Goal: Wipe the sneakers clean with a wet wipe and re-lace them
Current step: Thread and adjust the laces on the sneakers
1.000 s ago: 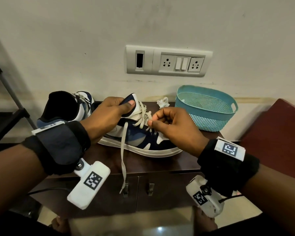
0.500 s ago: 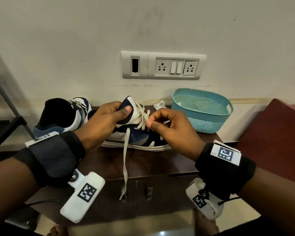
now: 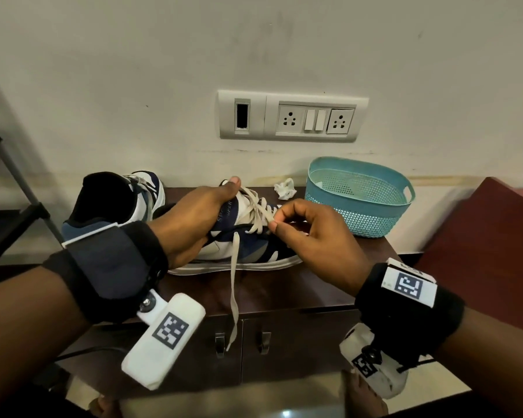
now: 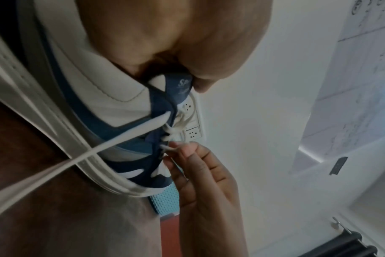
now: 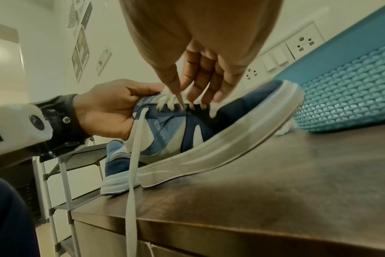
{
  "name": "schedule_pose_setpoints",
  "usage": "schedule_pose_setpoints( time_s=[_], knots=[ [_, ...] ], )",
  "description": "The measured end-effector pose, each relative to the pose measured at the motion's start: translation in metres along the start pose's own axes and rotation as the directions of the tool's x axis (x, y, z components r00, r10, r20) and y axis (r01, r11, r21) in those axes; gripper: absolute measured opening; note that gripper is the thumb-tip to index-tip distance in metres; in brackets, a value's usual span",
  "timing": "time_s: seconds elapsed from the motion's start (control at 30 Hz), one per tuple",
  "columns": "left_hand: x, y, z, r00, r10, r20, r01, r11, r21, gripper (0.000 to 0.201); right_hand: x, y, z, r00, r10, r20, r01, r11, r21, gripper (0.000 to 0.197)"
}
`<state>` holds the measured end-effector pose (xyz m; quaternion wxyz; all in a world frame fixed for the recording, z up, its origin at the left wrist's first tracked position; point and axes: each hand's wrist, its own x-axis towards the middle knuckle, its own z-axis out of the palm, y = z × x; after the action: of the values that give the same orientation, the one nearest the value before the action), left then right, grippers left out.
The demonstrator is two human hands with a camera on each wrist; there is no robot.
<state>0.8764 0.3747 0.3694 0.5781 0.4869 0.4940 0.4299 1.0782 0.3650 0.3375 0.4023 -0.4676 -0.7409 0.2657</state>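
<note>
A blue and white sneaker [image 3: 251,251] [image 5: 187,128] [image 4: 112,132] lies on its sole on the dark wooden cabinet top [image 3: 284,291]. My left hand [image 3: 194,218] [image 5: 108,109] grips its tongue and collar. Thumb and forefinger of my right hand [image 3: 302,227] [image 4: 187,156] pinch the cream lace [image 3: 261,217] at the crossings over the tongue. One loose lace end [image 3: 233,297] [image 5: 132,165] hangs over the cabinet's front edge. The second sneaker [image 3: 115,203] stands behind my left wrist. A crumpled white wipe [image 3: 285,189] lies near the wall.
A teal perforated basket [image 3: 360,197] [image 5: 349,97] stands right of the sneaker, against the wall. A socket and switch panel [image 3: 290,117] is on the wall above. A metal rack [image 3: 15,191] stands at the left. A maroon surface [image 3: 489,245] is at the right.
The head camera tilted so the scene sits lower. My left thumb slid up to the top of the tongue; my right hand keeps its pinch on the lace, slightly further right.
</note>
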Motion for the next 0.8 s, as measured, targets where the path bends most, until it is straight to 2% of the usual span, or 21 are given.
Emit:
schedule_pose_setpoints(
  time_s=[0.13,0.2,0.27,0.33,0.43,0.53,0.57,0.63,0.73,0.8],
  knots=[
    [0.001,0.003,0.001,0.995,0.103,-0.011,-0.103,0.995,-0.001,0.049,0.006,0.001,-0.002,0.991,-0.035,-0.128,0.041,0.998,0.040,0.009],
    [0.002,0.005,-0.001,0.987,0.162,0.011,-0.162,0.978,0.134,0.049,0.007,0.000,0.000,0.987,-0.056,-0.154,0.059,0.998,0.016,0.008],
    [0.002,0.005,-0.005,0.976,0.215,0.026,-0.213,0.932,0.294,0.039,0.006,0.001,0.002,0.988,-0.066,-0.141,0.064,0.998,-0.023,0.008],
    [0.003,0.001,-0.009,0.974,0.220,0.053,-0.223,0.898,0.378,0.040,0.005,0.002,0.004,0.993,-0.040,-0.115,0.035,0.998,-0.046,0.008],
    [0.001,-0.006,-0.012,0.981,0.153,0.119,-0.184,0.926,0.330,0.045,0.004,0.004,0.007,0.996,-0.001,-0.092,-0.005,0.997,-0.072,0.009],
    [0.001,-0.011,-0.015,0.985,0.127,0.113,-0.151,0.959,0.241,0.037,0.003,0.003,0.009,0.995,0.006,-0.099,-0.017,0.994,-0.108,0.008],
    [0.000,-0.012,-0.015,0.987,0.121,0.109,-0.143,0.965,0.219,0.043,0.002,0.002,0.009,0.995,-0.006,-0.100,-0.006,0.992,-0.125,0.007],
    [-0.002,-0.014,-0.017,0.987,0.115,0.113,-0.134,0.975,0.178,0.049,0.001,0.002,0.011,0.994,-0.053,-0.100,0.035,0.985,-0.171,0.005],
    [-0.001,-0.015,-0.016,0.987,0.121,0.101,-0.133,0.983,0.124,0.048,-0.001,0.002,0.013,0.977,-0.187,-0.100,0.155,0.951,-0.267,0.012],
    [0.001,-0.015,-0.013,0.988,0.133,0.072,-0.140,0.985,0.102,0.045,-0.001,0.002,0.015,0.963,-0.262,-0.069,0.226,0.916,-0.331,0.010]
  ],
)
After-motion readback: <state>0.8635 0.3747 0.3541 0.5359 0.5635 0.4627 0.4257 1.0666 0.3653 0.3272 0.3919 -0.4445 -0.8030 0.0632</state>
